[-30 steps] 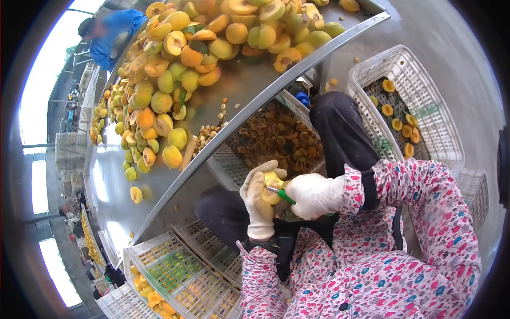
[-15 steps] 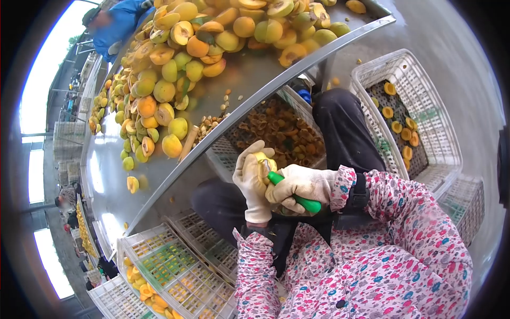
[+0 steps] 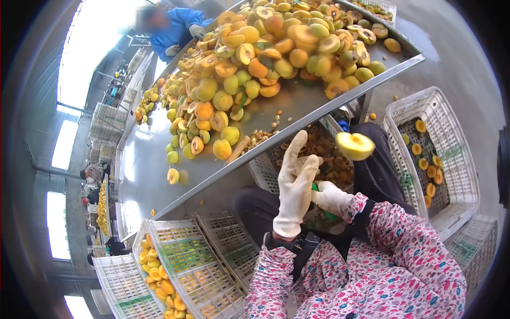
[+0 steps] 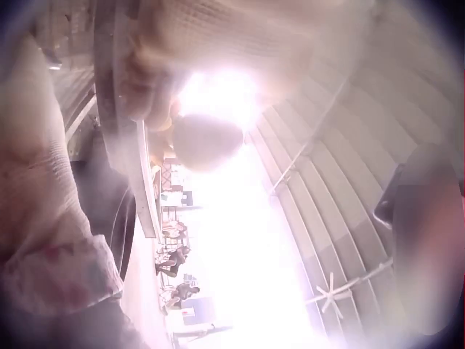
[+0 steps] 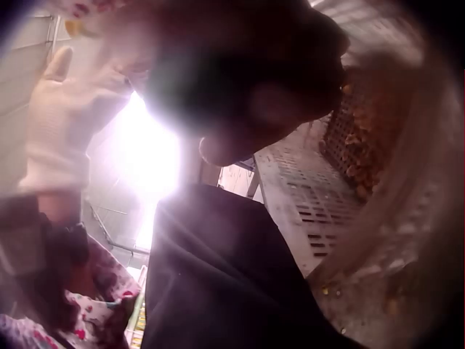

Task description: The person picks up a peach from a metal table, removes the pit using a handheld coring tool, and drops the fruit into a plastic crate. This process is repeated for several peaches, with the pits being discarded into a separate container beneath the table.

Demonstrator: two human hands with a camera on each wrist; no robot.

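My gloved left hand (image 3: 296, 189) is raised in front of the lap with its fingers spread and straight. Off to its right, apart from both hands, a yellow peach half (image 3: 355, 146) hangs in mid-air, slightly blurred. The gloved right hand (image 3: 333, 198) is just beside the left palm, fingers curled round a green-handled tool (image 3: 315, 187). The tool's metal end is hidden behind the left hand. In the right wrist view the left hand (image 5: 69, 123) shows palm and fingers extended, while the right hand is a dark shape close to the lens.
A metal table (image 3: 265, 112) bears a heap of peaches (image 3: 212, 90). A white crate (image 3: 465, 186) with several peach halves stands at the right. Behind the hands is a crate of brownish scraps (image 3: 332, 169). More crates (image 3: 199, 250) stand at lower left. A person in blue (image 3: 172, 32) works across the table.
The peach half has left the left hand and is now in the air to its right. My left fingers have gone from gripping to spread. The head view has shifted.
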